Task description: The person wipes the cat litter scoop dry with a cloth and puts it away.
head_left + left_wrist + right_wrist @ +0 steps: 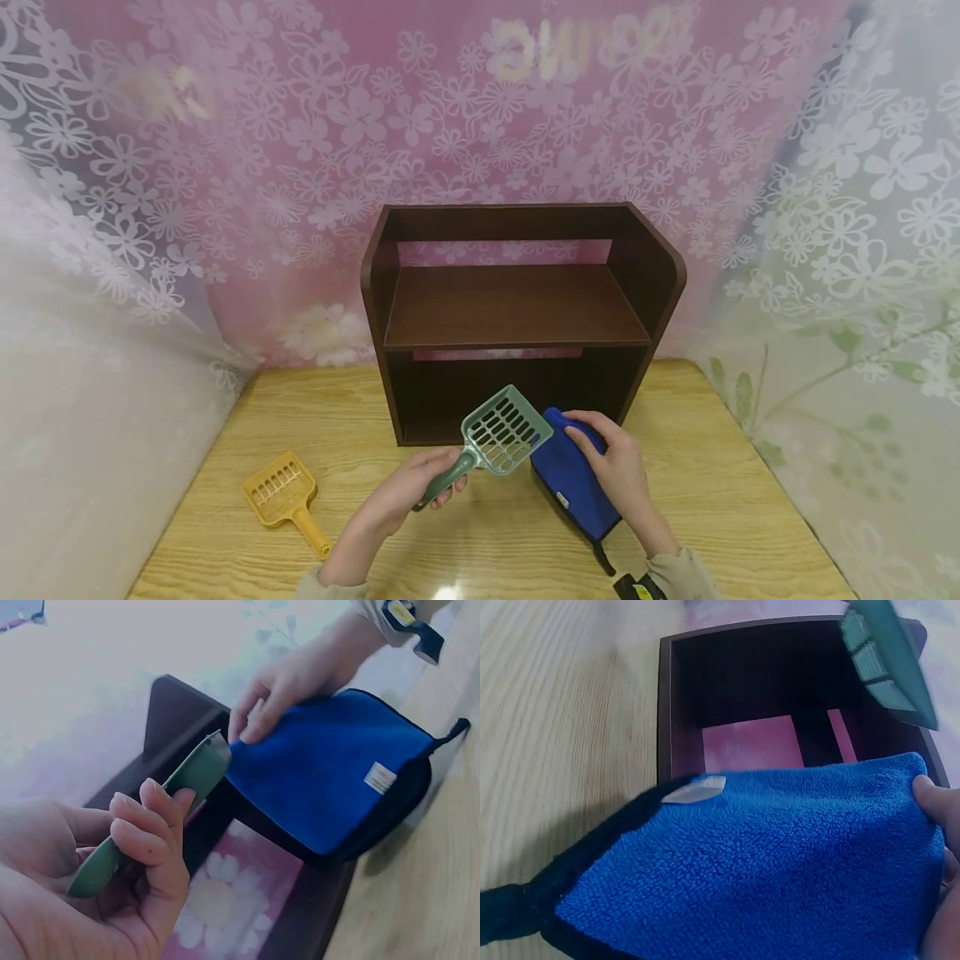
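In the head view my left hand grips the handle of a green slotted litter scoop, its head pointing up and to the right. The left wrist view shows the fingers curled round that handle, with the scoop seen edge-on. My right hand pinches the top edge of a folded blue cloth with dark trim, a small white label and a black hanging loop. In the right wrist view the cloth's fluffy face fills the foreground, thumb at its corner. The scoop's head overlaps the cloth's upper edge in the head view.
A yellow litter scoop lies on the wooden table at the left. Behind both hands stands a dark brown two-tier shelf. Flower-patterned curtains hang at the back and on both sides.
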The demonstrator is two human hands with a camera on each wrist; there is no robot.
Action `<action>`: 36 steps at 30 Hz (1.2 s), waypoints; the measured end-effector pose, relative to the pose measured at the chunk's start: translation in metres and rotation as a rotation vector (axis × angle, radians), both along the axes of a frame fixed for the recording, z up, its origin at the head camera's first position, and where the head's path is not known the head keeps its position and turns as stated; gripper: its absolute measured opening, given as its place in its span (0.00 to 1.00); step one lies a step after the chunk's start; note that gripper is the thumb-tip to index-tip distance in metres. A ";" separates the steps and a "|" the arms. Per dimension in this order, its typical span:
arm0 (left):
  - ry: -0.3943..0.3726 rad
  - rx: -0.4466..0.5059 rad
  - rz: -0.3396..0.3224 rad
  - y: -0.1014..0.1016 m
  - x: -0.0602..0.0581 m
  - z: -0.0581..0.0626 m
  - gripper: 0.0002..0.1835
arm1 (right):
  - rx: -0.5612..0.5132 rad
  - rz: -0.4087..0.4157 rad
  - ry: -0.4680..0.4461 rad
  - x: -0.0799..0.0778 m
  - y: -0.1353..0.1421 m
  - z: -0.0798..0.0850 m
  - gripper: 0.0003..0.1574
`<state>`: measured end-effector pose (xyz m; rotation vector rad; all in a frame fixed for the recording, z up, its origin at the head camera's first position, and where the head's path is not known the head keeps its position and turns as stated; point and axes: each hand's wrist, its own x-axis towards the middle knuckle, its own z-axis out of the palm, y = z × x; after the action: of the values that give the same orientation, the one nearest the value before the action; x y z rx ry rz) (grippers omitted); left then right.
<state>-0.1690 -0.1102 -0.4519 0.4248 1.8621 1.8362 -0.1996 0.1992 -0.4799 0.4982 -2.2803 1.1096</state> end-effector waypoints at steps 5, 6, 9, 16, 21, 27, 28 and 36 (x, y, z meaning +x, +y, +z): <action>0.049 0.004 -0.001 0.001 0.002 0.017 0.22 | 0.158 0.003 0.203 0.001 -0.002 0.004 0.20; 0.061 0.006 -0.006 0.001 0.002 0.020 0.22 | 0.182 -0.001 0.228 0.001 -0.002 0.005 0.21; 0.087 0.013 -0.013 0.002 0.002 0.029 0.21 | 0.230 -0.011 0.259 0.003 -0.003 0.006 0.21; 0.109 0.049 0.055 0.004 -0.001 0.051 0.22 | 0.227 -0.016 0.253 0.007 -0.006 0.003 0.19; 0.113 0.069 0.129 0.002 -0.009 0.065 0.22 | 0.196 0.002 0.265 0.009 -0.007 0.001 0.19; 0.072 0.102 0.217 0.000 -0.028 0.082 0.23 | 0.206 0.004 0.258 0.010 -0.009 0.000 0.20; 0.067 0.111 0.221 -0.001 -0.032 0.085 0.23 | 0.206 0.005 0.254 0.010 -0.009 0.000 0.20; 0.065 0.187 0.223 -0.001 -0.058 0.104 0.20 | 0.202 0.023 0.238 0.011 -0.009 -0.007 0.20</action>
<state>-0.2269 -0.1114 -0.3483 0.3563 1.8499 2.1803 -0.1884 0.1903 -0.4867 0.6980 -2.1896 0.7873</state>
